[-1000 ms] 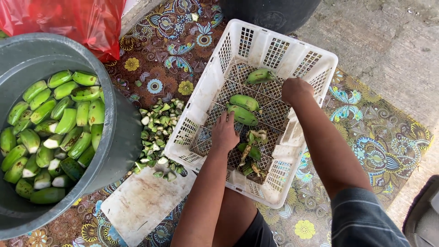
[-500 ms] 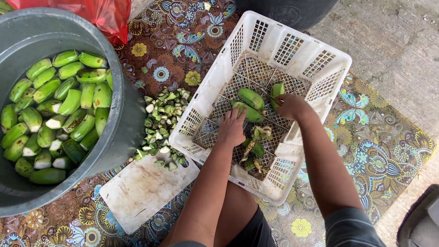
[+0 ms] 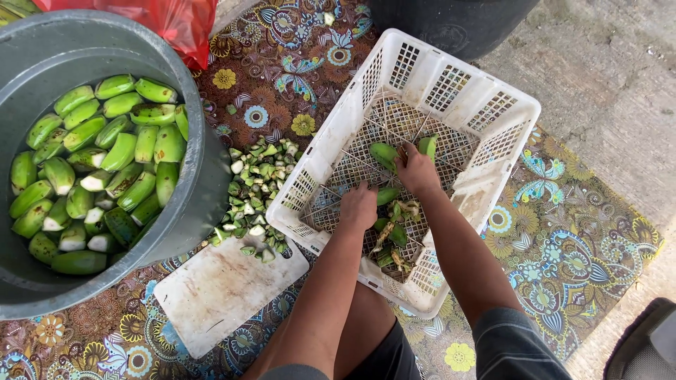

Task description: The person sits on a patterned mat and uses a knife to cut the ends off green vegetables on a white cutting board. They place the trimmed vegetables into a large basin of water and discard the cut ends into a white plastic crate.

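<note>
Inside the white crate point(image 3: 338, 134), each hand, left point(image 3: 359, 206) and right point(image 3: 417, 169), closes on a green banana point(image 3: 382, 155); grip firmly, lift clear.

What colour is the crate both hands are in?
White, a latticed plastic crate, clearest in the head view.

A tub point(image 3: 190, 204) of bananas point(image 3: 105, 162) stands left of the crate point(image 3: 451, 84), cut ends point(image 3: 257, 190) lying between them.
</note>
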